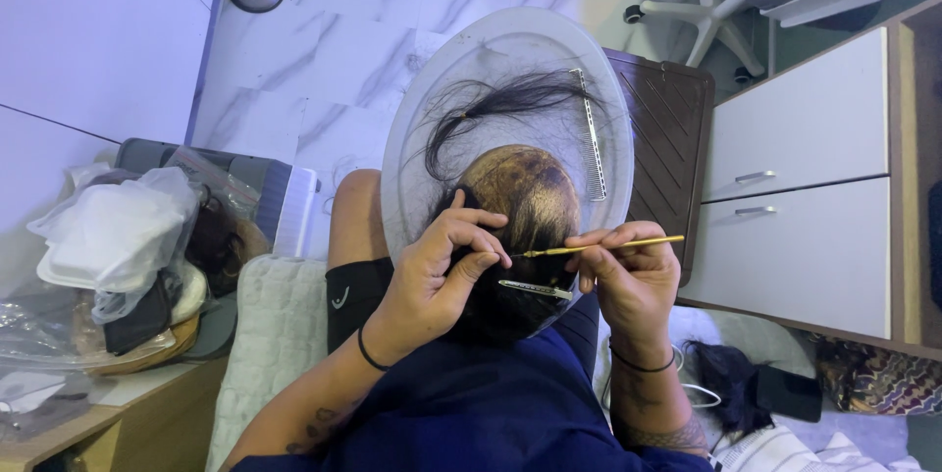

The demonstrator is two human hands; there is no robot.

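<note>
The person sits bent over a wig on a mannequin head resting in their lap against a clear oval plate. The right hand has its fingers pinched together on a slim yellow ventilating needle, whose long axis runs nearly level, the tip pointing toward the left hand and meeting the lace cap just past the right fingertips. The left hand presses on the dark hair, fingers curled and closed on a strand, the index fingertip all but touching the needle's tip. So the working spot lies between the two hands, nearer the left. Just below both sets of fingers a silver clip pins the hair flat. Well above them, a metal comb lies against the plate beside a loose wisp of hair. White drawers stand off beyond the right hand.
</note>
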